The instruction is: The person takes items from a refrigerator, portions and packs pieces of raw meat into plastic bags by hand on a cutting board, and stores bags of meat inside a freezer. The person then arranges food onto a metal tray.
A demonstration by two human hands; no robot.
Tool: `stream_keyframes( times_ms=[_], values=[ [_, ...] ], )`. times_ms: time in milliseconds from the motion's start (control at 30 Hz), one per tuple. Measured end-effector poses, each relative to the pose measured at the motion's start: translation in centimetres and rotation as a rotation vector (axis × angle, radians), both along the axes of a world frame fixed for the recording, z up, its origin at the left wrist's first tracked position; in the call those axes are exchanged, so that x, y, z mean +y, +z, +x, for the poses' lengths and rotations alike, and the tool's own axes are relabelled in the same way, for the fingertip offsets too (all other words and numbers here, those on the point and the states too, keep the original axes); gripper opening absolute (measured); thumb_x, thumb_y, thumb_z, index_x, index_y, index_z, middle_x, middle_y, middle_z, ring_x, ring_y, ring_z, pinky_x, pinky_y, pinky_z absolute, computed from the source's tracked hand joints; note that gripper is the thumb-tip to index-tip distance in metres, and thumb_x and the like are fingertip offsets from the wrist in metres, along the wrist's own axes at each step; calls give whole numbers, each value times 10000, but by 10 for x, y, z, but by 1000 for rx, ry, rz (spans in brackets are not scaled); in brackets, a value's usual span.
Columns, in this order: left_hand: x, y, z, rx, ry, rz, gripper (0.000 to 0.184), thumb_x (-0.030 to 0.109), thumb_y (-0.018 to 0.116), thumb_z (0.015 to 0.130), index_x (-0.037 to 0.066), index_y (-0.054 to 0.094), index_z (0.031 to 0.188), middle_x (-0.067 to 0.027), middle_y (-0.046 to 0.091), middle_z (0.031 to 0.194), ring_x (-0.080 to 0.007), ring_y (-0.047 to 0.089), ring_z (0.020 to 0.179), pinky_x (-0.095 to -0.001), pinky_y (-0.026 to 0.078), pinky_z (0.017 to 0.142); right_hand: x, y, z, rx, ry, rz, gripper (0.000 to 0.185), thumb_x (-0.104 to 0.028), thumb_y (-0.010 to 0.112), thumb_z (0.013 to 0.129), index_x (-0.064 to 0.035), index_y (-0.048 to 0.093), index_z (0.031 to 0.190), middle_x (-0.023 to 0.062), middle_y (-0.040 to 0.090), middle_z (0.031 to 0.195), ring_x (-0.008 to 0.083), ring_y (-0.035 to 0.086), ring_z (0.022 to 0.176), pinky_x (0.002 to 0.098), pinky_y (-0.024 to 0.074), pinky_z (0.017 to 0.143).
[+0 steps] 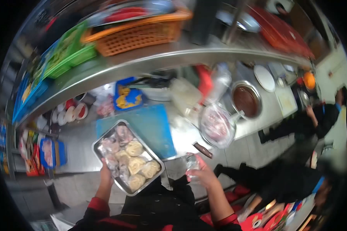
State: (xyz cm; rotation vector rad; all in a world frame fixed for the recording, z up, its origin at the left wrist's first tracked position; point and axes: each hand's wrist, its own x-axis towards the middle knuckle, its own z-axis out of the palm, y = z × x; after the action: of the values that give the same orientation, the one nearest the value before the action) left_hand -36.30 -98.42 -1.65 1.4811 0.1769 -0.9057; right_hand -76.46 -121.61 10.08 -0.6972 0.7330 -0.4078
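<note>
My left hand [106,173] is closed on the left edge of a rectangular metal tray [161,168], tilted in front of my body. In the tray lie several pale yellow coiled portions [136,164], like pasta nests, and pinkish portions [124,134] that look wrapped in clear plastic. To the right of the tray, my right hand [205,175] is closed around a small clear plastic packet [192,163]; its contents are blurred. A knife with a brown handle [202,150] lies at the counter edge just beyond that hand. Behind the tray is a blue-green cutting board [154,125].
A steel shelf [150,63] with an orange basket [138,38] crosses above the counter. Beyond the knife stand a plastic-lined bowl of pinkish food [216,125] and a pot of dark sauce [246,101]. Two people in dark clothes [320,123] are at the right.
</note>
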Motion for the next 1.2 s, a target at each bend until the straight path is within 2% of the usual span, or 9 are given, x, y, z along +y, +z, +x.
stream_keyframes(
  times_ms=[200, 333, 433, 567, 667, 767, 1033, 1133, 1200],
  values=[
    [28, -27, -12, 104, 177, 137, 843, 664, 431, 966, -137, 555, 1195, -191, 660, 1108, -264, 688, 941, -394, 587, 781, -1, 28, 157, 25, 470, 55, 522, -240, 597, 990, -97, 405, 1453, 102, 640, 803, 182, 629, 594, 323, 536, 536],
    [-6, -3, -32, 261, 430, -175, 750, 616, 460, 981, -58, 506, 1307, -164, 658, 1108, -260, 687, 958, -399, 594, 775, 11, 41, 261, 71, 660, 31, 493, -437, 396, 1050, -40, 512, 1317, 132, 634, 722, 224, 627, 553, 353, 518, 510],
    [8, 8, -25, 161, -177, -43, 668, 557, 473, 1001, -25, 492, 1328, -129, 658, 1093, -215, 692, 934, -337, 585, 725, 34, 20, 331, 238, 767, 151, 508, -462, 355, 1055, -12, 587, 1007, 133, 631, 665, 243, 610, 513, 364, 509, 502],
    [59, 27, -11, 36, -515, -86, 515, 510, 451, 1022, 75, 564, 1275, -98, 660, 1142, -192, 678, 963, -324, 564, 806, 90, 9, 407, 242, 976, 50, 487, -437, 365, 1058, 1, 576, 1050, 133, 630, 694, 252, 608, 518, 359, 507, 496],
    [127, 26, -9, 190, -133, -176, 504, 487, 461, 1025, 74, 556, 1298, -105, 665, 1155, -195, 685, 990, -325, 567, 800, 145, 7, 444, 99, 1172, -35, 403, -412, 454, 1035, -50, 585, 1154, 106, 643, 749, 233, 614, 548, 356, 517, 505],
    [214, 1, -19, 178, 238, -129, 636, 605, 467, 973, 73, 561, 1308, -89, 663, 1154, -199, 687, 907, -330, 559, 764, 207, 17, 474, -1, 1342, -360, 298, -149, 671, 919, -66, 573, 1189, 23, 631, 920, 123, 616, 706, 284, 532, 538],
    [452, -6, -6, 63, 862, -62, 654, 642, 412, 983, 75, 599, 1250, -47, 665, 1114, -200, 676, 949, -346, 535, 773, 367, -25, 526, -41, 1785, -499, 526, -24, 706, 836, -47, 499, 1319, 37, 618, 1016, 122, 609, 815, 274, 540, 571],
    [535, -8, 4, -28, 1044, 162, 631, 609, 442, 985, 61, 606, 1250, -82, 663, 1140, -263, 671, 974, -404, 526, 832, 408, -11, 553, -171, 1834, -741, 576, -1, 702, 816, -52, 478, 1344, 42, 614, 1022, 134, 613, 808, 283, 541, 592],
    [588, -1, 8, -176, 919, 764, 666, 623, 547, 912, 35, 623, 1216, -185, 596, 1285, -362, 623, 1059, -508, 499, 926, 422, -6, 575, -86, 1889, -792, 618, 12, 692, 801, -54, 456, 1369, 53, 617, 1057, 143, 620, 846, 291, 548, 692]
  ],
)
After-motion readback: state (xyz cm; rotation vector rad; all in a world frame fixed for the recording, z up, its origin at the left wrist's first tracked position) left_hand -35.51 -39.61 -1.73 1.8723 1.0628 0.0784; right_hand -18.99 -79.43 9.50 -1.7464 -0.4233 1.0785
